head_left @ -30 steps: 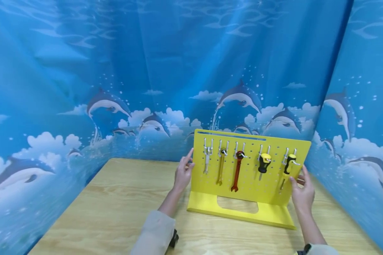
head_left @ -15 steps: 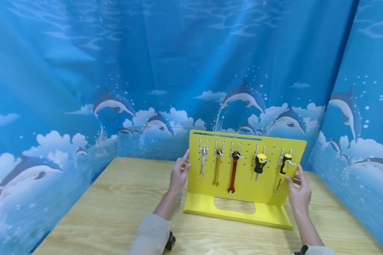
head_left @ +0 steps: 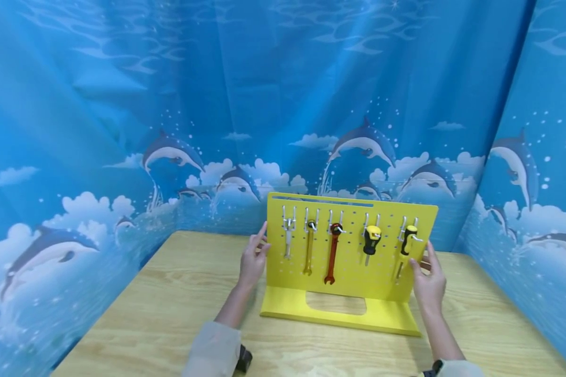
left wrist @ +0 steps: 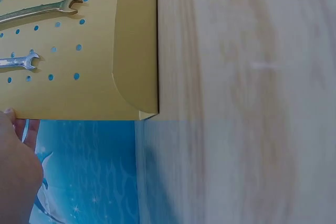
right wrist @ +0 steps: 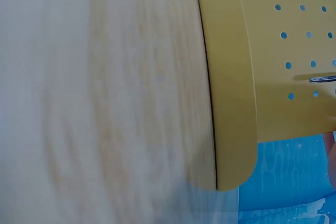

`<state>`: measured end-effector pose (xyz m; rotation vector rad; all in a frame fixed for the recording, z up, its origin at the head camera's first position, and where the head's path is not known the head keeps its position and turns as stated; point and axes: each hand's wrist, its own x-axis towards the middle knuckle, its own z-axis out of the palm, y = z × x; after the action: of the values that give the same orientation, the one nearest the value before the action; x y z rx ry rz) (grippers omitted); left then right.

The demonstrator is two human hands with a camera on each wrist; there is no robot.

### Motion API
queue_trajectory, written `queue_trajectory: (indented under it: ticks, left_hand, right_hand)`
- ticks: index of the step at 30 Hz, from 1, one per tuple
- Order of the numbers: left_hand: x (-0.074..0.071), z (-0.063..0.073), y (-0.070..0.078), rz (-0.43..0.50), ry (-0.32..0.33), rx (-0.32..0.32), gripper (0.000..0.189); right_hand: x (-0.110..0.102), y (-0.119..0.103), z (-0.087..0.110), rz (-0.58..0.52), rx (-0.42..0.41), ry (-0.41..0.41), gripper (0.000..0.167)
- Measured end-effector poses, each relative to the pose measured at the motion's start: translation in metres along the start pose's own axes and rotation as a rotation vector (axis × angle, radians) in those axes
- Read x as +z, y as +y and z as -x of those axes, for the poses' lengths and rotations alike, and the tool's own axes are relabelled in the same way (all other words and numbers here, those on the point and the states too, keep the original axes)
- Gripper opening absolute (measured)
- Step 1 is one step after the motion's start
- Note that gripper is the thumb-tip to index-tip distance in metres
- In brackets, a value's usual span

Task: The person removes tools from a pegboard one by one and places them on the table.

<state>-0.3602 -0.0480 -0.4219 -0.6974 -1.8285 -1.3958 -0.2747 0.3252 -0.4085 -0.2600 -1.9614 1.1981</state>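
A yellow pegboard stand is upright on the wooden table, its base toward me. My left hand holds its left edge, and my right hand grips the right edge with the thumb at the front; fingers behind the board are partly hidden. On its hooks hang a small silver wrench, a gold wrench, a red wrench, a stubby yellow-black screwdriver and a longer yellow-black screwdriver. In the left wrist view, the left thumb touches the board's side edge; the right wrist view barely catches my right hand.
The light wooden table extends left of the stand and in front of it. A blue dolphin-print curtain encloses the table at the back and on both sides. The stand's base has a cut-out showing the tabletop.
The pegboard stand has shifted left across the table with both hands holding its edges. Its hung tools have moved along with it. The head view has turned slightly left.
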Motion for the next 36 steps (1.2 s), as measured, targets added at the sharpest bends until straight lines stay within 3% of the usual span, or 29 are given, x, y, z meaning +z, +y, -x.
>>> queue_trajectory:
  ticks: [11,18,23,36]
  left_hand:
    - [-0.023,0.004,0.0,-0.047,-0.007,-0.146,0.055]
    - [-0.037,0.007,0.0,-0.082,0.008,-0.189,0.056]
    - [-0.047,0.008,0.001,-0.104,0.02,-0.192,0.055]
    - [-0.071,0.009,-0.004,-0.14,0.051,-0.12,0.055]
  right_hand:
    - [0.019,-0.008,0.009,-0.004,-0.033,-0.015,0.058]
    - [0.03,-0.013,0.014,-0.003,-0.031,-0.028,0.058]
    - [0.037,-0.019,0.019,-0.016,-0.031,-0.043,0.058]
    - [0.055,-0.031,0.03,-0.054,-0.072,-0.037,0.058]
